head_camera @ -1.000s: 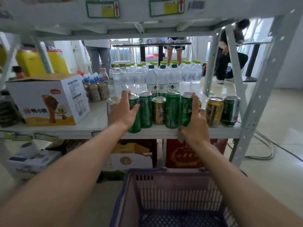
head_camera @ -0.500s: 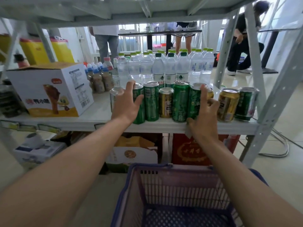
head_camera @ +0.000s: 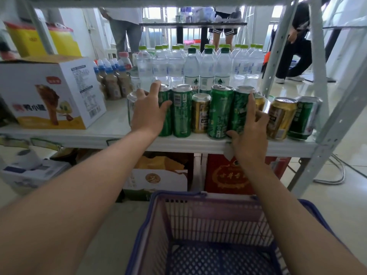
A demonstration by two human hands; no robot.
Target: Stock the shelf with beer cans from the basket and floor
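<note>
Nearest, the basket sits on the floor below the shelf, as before. Both hands have stayed at the row of beer cans on the shelf's front edge: the left hand with fingers spread against a green can, the right hand with fingers spread around another. Nine cans are visible, six green, three gold, with water bottles behind.

Bright daylight from the windows behind the shelf, blown out white there. Backlit water bottles glow. Glare streaks on the glossy floor at right. Soft shadows only, darker under the shelf. Wide-angle bending of the uprights at the edges. Forearms up close look soft, slight overall blur.
</note>
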